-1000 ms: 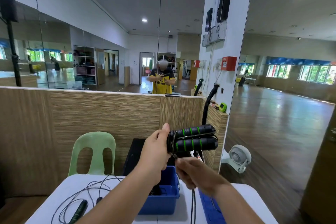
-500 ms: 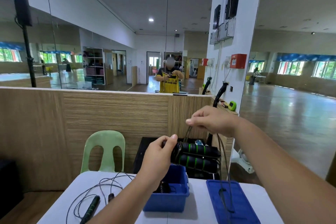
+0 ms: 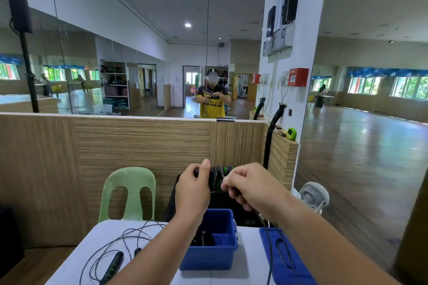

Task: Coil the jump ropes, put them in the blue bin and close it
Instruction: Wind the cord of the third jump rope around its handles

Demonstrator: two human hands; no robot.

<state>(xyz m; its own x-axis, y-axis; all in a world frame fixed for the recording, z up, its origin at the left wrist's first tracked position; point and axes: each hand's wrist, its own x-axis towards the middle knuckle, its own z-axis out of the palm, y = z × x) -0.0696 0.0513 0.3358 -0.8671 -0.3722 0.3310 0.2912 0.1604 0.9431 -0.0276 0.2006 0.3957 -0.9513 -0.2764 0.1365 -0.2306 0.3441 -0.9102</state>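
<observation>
While the left hand (image 3: 193,188) grips the jump rope handles (image 3: 222,171) at centre frame, the right hand (image 3: 251,186) pinches the cord (image 3: 269,252).

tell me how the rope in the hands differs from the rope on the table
The held rope is partly wound round its handles; the table rope sprawls in loose loops. The held rope is up above the bin, gripped by the left hand and right hand; the table rope lies on the table, untouched. Both have black handles with green marks and thin dark cord.
</observation>
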